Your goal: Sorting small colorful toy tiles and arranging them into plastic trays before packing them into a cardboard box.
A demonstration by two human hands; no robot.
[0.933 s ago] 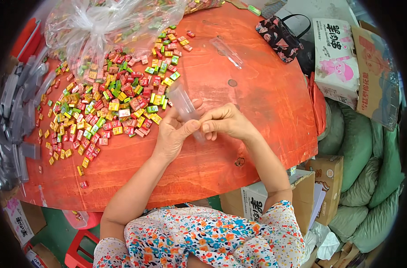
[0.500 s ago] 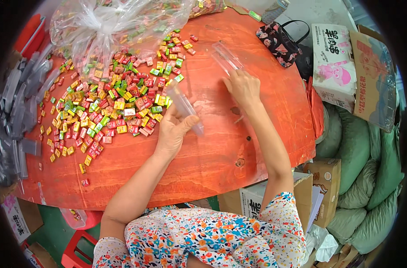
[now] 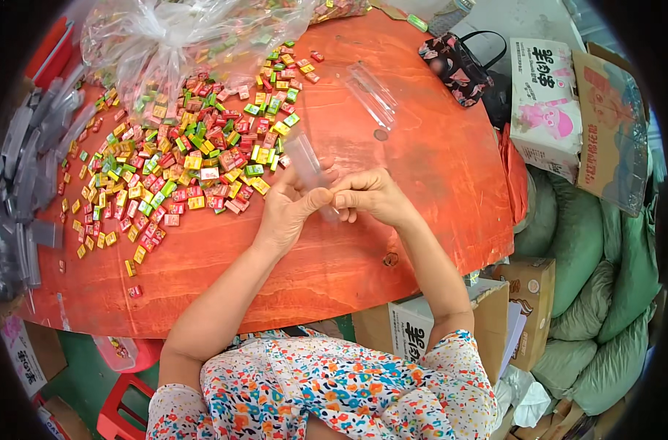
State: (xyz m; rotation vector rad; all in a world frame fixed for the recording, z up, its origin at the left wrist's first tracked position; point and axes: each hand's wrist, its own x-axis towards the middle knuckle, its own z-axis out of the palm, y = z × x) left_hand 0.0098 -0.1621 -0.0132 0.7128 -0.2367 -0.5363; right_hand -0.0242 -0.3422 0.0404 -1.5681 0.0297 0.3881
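Note:
A narrow clear plastic sleeve (image 3: 303,155) slants up and to the left from my left hand (image 3: 288,207), whose thumb and fingers close round its lower part. My right hand (image 3: 374,196) meets it there, thumb and fingertips pinched at the sleeve's lower end. To the left of my hands spreads a loose heap of small wrapped candies (image 3: 194,161) in red, yellow and green. Farther off on the red table (image 3: 334,275), to the right of the sleeve, lie several more clear plastic sleeves (image 3: 374,99), apart from both hands.
A big clear bag (image 3: 194,37) stands over the heap at the back. Grey-looking plastic sleeves (image 3: 26,161) pile up on the left. A black patterned handbag (image 3: 458,70), cartons (image 3: 546,110) and green sacks (image 3: 587,242) line the right; a red stool (image 3: 121,411) stands below.
My right hand has left the sleeves at the far right and come in to my left hand, pinching the held sleeve's lower end. My left hand has stayed nearly in place.

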